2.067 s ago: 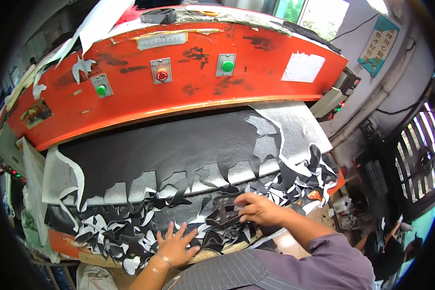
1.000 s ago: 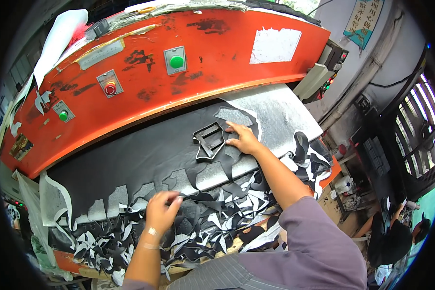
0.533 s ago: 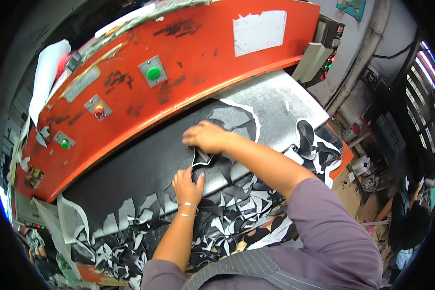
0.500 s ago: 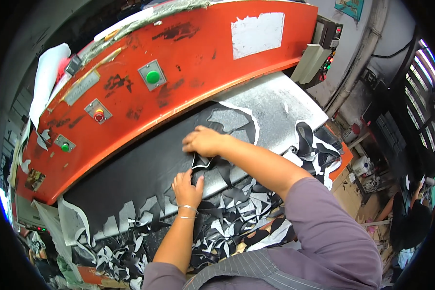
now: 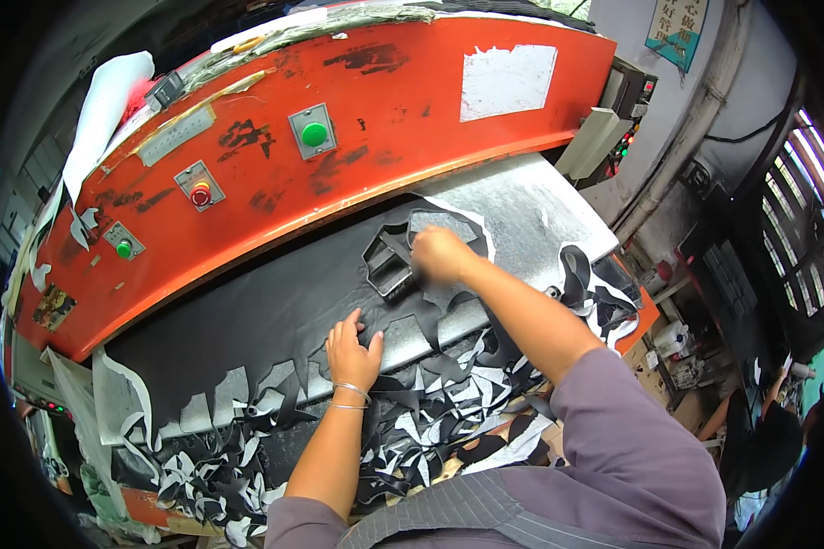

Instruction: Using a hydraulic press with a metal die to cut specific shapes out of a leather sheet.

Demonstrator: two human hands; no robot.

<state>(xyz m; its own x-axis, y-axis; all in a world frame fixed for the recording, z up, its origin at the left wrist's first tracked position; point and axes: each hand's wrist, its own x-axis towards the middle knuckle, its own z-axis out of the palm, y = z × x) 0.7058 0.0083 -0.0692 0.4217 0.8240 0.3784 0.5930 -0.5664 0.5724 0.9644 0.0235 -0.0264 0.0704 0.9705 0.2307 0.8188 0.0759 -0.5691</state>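
A dark metal cutting die (image 5: 389, 266), an open frame with a crossbar, stands on a large black sheet of leather-like material (image 5: 247, 306). My right hand (image 5: 441, 253) is at the die's right side, smeared by motion. Its fingers cannot be made out, nor whether they grip the frame. Beside that hand, a cut-out gap in the sheet shows the grey press bed (image 5: 522, 206). My left hand (image 5: 352, 352) lies on the sheet near its ragged front edge, fingers stretched out, holding nothing.
An orange press beam (image 5: 375, 119) spans the bed's far side, carrying a green button (image 5: 314, 134) and a red knob (image 5: 200, 193). Black and white offcuts (image 5: 430, 412) pile up along the front. More curled strips (image 5: 595, 284) lie at the bed's right end.
My right hand has moved right, and the cutting die now shows at its left. My left hand remains near the sheet's front edge, its fingers spread. The view has shifted slightly.
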